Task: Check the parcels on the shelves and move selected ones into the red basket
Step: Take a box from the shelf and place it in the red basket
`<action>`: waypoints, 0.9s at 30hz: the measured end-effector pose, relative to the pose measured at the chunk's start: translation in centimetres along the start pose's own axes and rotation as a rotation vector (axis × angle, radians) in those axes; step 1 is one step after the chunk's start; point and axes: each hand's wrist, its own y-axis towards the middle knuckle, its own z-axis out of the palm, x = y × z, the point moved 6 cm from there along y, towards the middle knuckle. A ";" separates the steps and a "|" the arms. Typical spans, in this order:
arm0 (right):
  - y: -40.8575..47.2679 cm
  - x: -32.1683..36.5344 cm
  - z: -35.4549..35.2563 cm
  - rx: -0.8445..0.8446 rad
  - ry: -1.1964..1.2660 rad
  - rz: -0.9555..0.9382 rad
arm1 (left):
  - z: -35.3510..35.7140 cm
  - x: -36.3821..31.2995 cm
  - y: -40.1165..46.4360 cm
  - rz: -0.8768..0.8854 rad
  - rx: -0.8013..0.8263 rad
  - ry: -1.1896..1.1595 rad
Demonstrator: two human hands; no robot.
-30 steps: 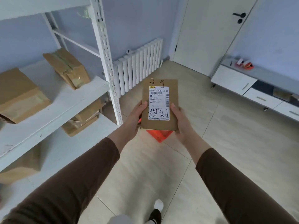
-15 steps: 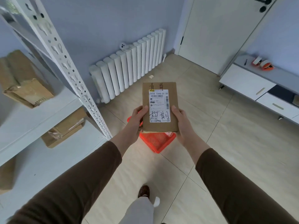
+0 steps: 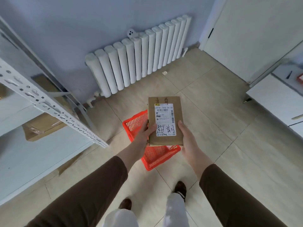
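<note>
A flat brown cardboard parcel (image 3: 164, 112) with a white shipping label and black handwriting is held label-up in front of me. My left hand (image 3: 145, 135) grips its lower left edge, thumb on top. My right hand (image 3: 188, 138) grips its lower right edge. Directly below the parcel, the red mesh basket (image 3: 157, 155) stands on the tiled floor; the parcel hides its middle. Another brown parcel (image 3: 42, 126) lies on the lower board of the white shelf (image 3: 54, 110) at the left.
A white radiator (image 3: 139, 58) lines the far wall behind the basket. A white door stands at the upper right, and a low white cabinet (image 3: 275, 99) runs along the right. My feet are on the floor just before the basket.
I have stepped toward the basket and tilted my view down. The shelf has slid off to the left, more of the basket shows, and the parcel now hangs over it in the same two-handed hold.
</note>
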 end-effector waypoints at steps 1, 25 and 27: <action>1.8 -0.6 -0.5 0.019 -0.018 0.022 | -0.2 1.2 1.4 -0.003 -0.042 -0.028; 40.2 -34.8 -2.4 0.223 -0.370 0.241 | -19.4 34.2 34.3 -0.157 -0.560 -0.252; 41.8 -37.0 -1.9 0.222 -0.336 0.268 | -20.8 36.0 36.3 -0.149 -0.623 -0.213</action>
